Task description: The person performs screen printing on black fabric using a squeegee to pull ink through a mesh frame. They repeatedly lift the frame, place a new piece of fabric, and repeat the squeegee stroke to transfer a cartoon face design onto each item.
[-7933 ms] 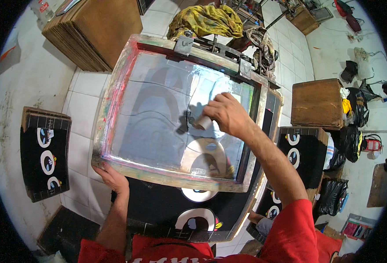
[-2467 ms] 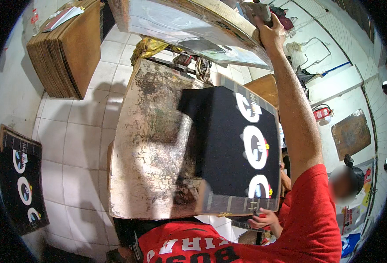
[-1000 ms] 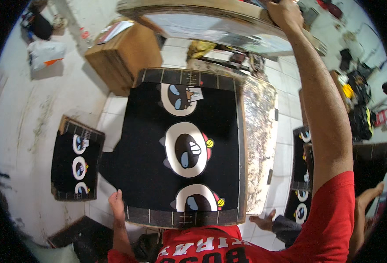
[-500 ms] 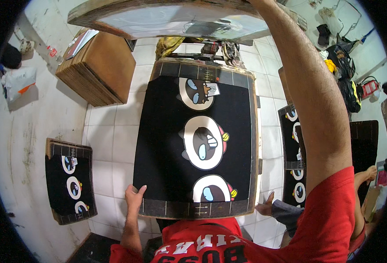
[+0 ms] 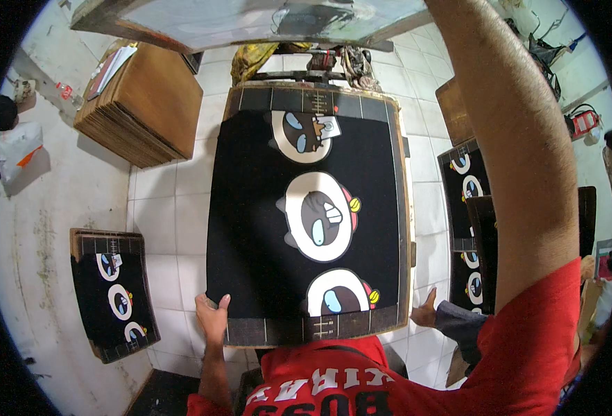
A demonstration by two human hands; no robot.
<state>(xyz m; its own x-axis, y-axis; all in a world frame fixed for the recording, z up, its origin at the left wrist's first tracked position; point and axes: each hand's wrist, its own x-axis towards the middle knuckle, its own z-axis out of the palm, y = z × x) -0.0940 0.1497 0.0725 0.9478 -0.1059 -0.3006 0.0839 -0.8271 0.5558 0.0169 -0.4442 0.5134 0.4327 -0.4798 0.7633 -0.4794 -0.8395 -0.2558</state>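
Note:
A board (image 5: 249, 334) with dark gridded ends lies in front of me, covered by black fabric (image 5: 247, 229) printed with white-ringed cartoon figures in a column. My left hand (image 5: 212, 315) grips the board's near left corner, thumb on top near the fabric and fingers going under the edge. My right arm reaches up and away, and its hand is beyond the top edge of the picture. Beside that forearm, a wood-framed printing screen (image 5: 229, 24) is raised above the board's far end. A dark patch shows on its pale mesh.
Brown boards (image 5: 160, 104) are stacked at the far left with papers on top. A smaller printed black panel (image 5: 115, 305) lies at left. More printed panels (image 5: 467, 208) lie at right, partly behind my arm. A bare foot (image 5: 425, 312) shows by the board's near right corner.
The screen and my right arm have shifted slightly upward, taking the right wrist out of view. The whole view has shifted a little. My left hand keeps its hold on the corner.

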